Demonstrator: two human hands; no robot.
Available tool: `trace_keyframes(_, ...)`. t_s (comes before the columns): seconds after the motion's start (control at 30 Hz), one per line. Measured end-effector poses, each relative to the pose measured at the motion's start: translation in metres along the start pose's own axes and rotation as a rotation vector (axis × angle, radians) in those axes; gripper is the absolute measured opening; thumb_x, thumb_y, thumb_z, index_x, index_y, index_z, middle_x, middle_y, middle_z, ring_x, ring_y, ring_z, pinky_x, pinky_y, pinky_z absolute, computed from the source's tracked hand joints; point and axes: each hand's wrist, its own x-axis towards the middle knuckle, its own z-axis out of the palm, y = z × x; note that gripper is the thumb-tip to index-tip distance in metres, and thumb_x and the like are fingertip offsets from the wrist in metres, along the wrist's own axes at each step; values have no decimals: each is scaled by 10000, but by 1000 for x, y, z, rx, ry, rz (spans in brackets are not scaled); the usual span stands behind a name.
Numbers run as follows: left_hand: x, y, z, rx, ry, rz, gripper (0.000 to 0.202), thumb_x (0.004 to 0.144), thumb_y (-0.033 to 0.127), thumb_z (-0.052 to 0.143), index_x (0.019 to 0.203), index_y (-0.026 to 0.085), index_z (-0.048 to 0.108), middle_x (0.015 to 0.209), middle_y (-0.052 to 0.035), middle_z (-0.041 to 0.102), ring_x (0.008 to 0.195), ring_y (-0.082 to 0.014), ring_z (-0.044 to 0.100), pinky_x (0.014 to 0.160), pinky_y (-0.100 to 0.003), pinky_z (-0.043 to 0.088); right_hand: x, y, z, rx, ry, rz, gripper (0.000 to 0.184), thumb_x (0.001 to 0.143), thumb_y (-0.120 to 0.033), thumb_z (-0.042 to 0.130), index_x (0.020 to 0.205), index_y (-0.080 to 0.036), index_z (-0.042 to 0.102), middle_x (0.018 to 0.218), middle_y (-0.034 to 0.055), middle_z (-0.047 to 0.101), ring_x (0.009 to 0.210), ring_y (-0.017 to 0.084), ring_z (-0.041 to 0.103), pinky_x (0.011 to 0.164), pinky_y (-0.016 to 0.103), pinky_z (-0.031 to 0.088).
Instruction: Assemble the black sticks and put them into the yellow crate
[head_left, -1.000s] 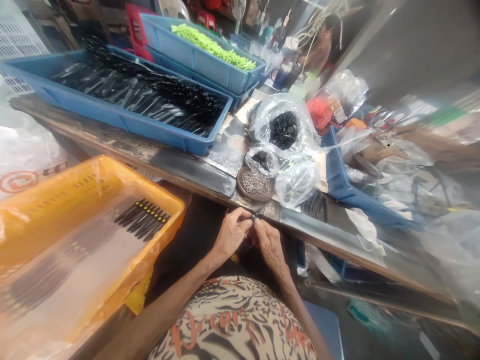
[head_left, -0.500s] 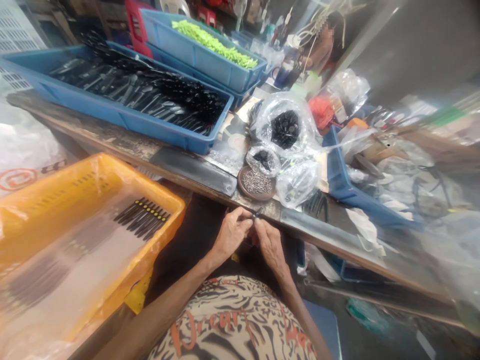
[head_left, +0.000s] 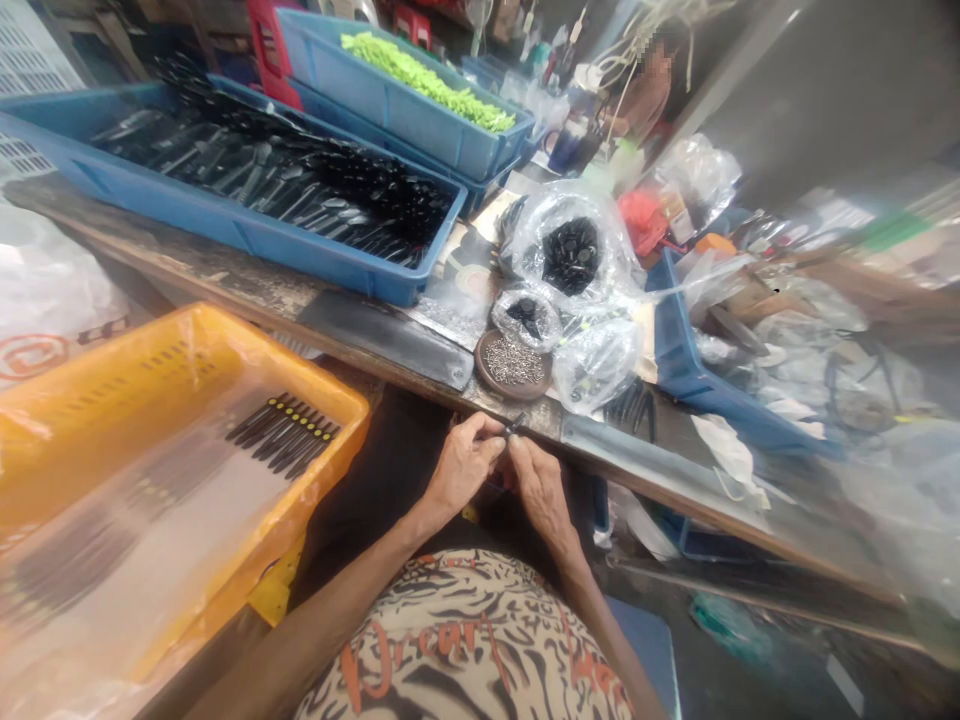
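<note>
Pinched tight at the fingertips! The left hand [head_left: 465,465] and right hand [head_left: 541,490] meet on a slim dark piece [head_left: 515,425], too small to make out, held right at the front edge of the wooden bench [head_left: 390,335].

Now the wider scene: that bench runs across the whole view, its worn lip just above the hands, with a dark open gap below them down to the patterned shirt [head_left: 465,640]. To the left, close by the left forearm, sits an orange crate [head_left: 304,400] lined with clear plastic, and a row of black-handled pieces [head_left: 283,435] with yellow-dotted ends lies inside near its far corner.

Up on the bench, a long blue tray [head_left: 225,232] is packed with dark-handled cutlery [head_left: 277,180]. Behind it, a second blue tray [head_left: 397,125] holds bright green pieces [head_left: 424,85]. Over to the right, there's a clear plastic bag [head_left: 570,255] of black pieces, then a smaller bag [head_left: 526,320]. Nearest the hands, just back from the edge, a round brown dish [head_left: 484,372] carries tiny metal pins [head_left: 514,360]. Far back, another person [head_left: 649,95] is at the bench's end.
</note>
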Motion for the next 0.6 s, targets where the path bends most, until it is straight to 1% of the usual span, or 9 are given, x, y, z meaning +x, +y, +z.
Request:
trace_keyframes(0.4, -1, -2, 0, 16, 5, 24, 62, 726, 189, 526, 773, 158, 552, 473, 66, 481, 415, -65, 416, 420, -170, 324, 0, -5, 0, 13, -7, 23, 414, 926, -460, 357, 607, -218, 462, 527, -13, 468, 480, 133, 437, 477, 272, 349)
trace_keyframes(0.6, -1, -3, -1, 7, 4, 39, 64, 729, 194, 527, 776, 156, 548, 484, 64, 481, 423, -66, 418, 422, -172, 329, -1, -7, 0, 36, -9, 32, 408, 918, -463, 374, 609, -212, 460, 536, -16, 459, 491, 127, 426, 477, 259, 347)
